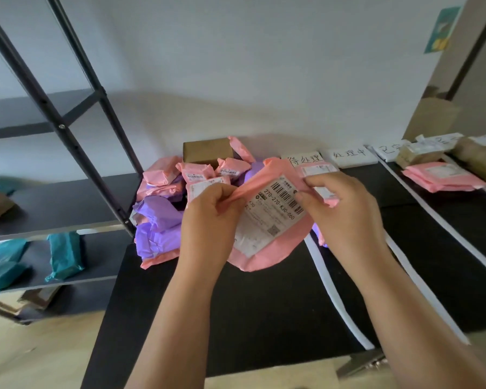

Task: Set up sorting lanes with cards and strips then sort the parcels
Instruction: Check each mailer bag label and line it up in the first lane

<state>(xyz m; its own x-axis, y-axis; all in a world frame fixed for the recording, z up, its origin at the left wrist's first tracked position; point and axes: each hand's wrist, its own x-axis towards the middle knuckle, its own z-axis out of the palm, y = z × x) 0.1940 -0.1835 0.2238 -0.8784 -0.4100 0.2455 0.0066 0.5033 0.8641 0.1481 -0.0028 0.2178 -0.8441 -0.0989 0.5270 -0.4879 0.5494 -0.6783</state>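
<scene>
- Black table point(264, 318) against a white wall point(236, 66); the clock is centred on the held parcel.
- Pink parcel point(267, 256) is held above the table at mid-frame. Its label point(275, 211) faces the camera, tilted, with barcode and "270-270-K30-060" readable.
- Left hand point(208, 217) has curled fingers pinching the parcel's upper left edge.
- Right hand point(345, 214) has thumb and fingers pinching the upper right corner. It covers part of a small pink parcel point(320, 171) lying in the first lane.
- Unsorted pile point(163, 214) of pink and purple mailers sits at 9–11 o'clock, touching the table's left edge area. The left hand and held parcel hide its right side.
- Brown box point(206, 151) is at 11 o'clock, behind the pile and against the wall.
- Lane cards stand along the wall at 12–2 o'clock: first card point(303, 158), second card point(351, 157), third card point(386, 151). The third is partly blocked by a brown parcel point(421, 155), so its writing can't be fully read.
- White strips run toward the camera at 3–5 o'clock: one point(334, 290) starts just below the held parcel, the next point(421, 282) emerges from behind the right forearm, and another point(421, 203) lies further right.
- Pink mailers point(443, 178) are stacked at 2 o'clock in a right-hand lane, with more brown parcels point(477, 158) beyond, probably a separate lane.
- Metal rack point(68, 130) stands at 9 o'clock with teal parcels point(65, 255) on a lower shelf.
- Cardboard sheet point(432, 116) leans at 1–2 o'clock, with a teal poster point(441, 29) above it.
</scene>
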